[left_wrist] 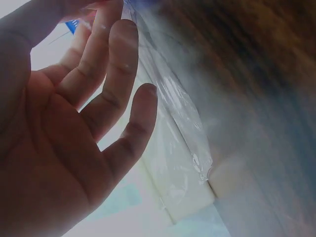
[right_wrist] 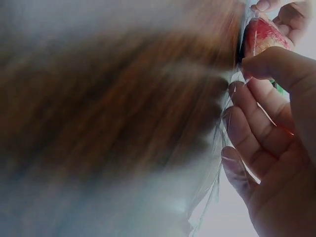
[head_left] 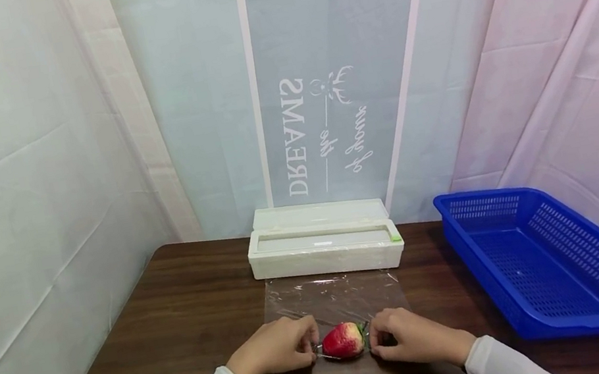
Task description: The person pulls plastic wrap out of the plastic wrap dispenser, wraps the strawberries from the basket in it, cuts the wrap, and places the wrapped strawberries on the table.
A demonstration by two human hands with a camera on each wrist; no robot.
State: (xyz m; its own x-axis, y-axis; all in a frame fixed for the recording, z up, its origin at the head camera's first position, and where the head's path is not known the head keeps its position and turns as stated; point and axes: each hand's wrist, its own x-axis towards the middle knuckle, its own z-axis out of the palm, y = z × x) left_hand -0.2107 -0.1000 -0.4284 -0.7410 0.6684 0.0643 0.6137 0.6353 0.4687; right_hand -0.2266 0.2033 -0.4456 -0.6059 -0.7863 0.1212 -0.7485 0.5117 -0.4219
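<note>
A red fruit [head_left: 343,341], pale yellow toward its green leafy end, lies on the clear plastic wrap [head_left: 333,291], with wrap drawn around it. To its left my left hand [head_left: 277,349] pinches the wrap between thumb and forefinger. On the leafy side, my right hand [head_left: 416,335] likewise pinches the wrap. The right wrist view shows the film [right_wrist: 217,136] running along the fingertips, the fruit [right_wrist: 264,37] just beyond the thumb. In the left wrist view the film [left_wrist: 180,106] hangs past my spread lower fingers; the pinch itself is partly cut off at the top.
Behind the fruit stands a white wrap dispenser box [head_left: 327,262] with its lid [head_left: 319,213] raised; the wrap reaches out from its front. A blue plastic basket [head_left: 484,264] sits on the right of the brown wooden table [head_left: 145,368]. Curtains [head_left: 199,97] enclose the table.
</note>
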